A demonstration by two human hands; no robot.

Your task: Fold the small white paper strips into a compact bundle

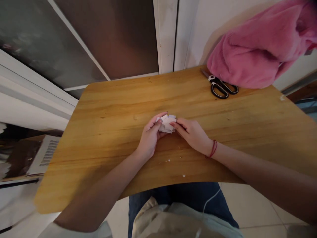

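A small stack of white paper pieces (pixel 167 124) is held between my two hands, just above the middle of the wooden table (pixel 119 109). My left hand (pixel 150 135) cups the stack from the left, its thumb on top and its other fingers behind and beneath. From the right, my right hand (pixel 192 132) pinches the edge of the pieces between thumb and fingers; a red string bracelet (pixel 213 148) circles that wrist. The pieces overlap at uneven angles. Part of the stack is hidden by my fingers.
Scissors with black handles (pixel 220 87) lie at the back right, beside a pink plush cloth bundle (pixel 255 49). Tiny white paper scraps (pixel 183 175) are scattered near the table's front edge. A cardboard box (pixel 37 155) stands low at the left. Sliding door panels (pixel 106 36) rise behind the table.
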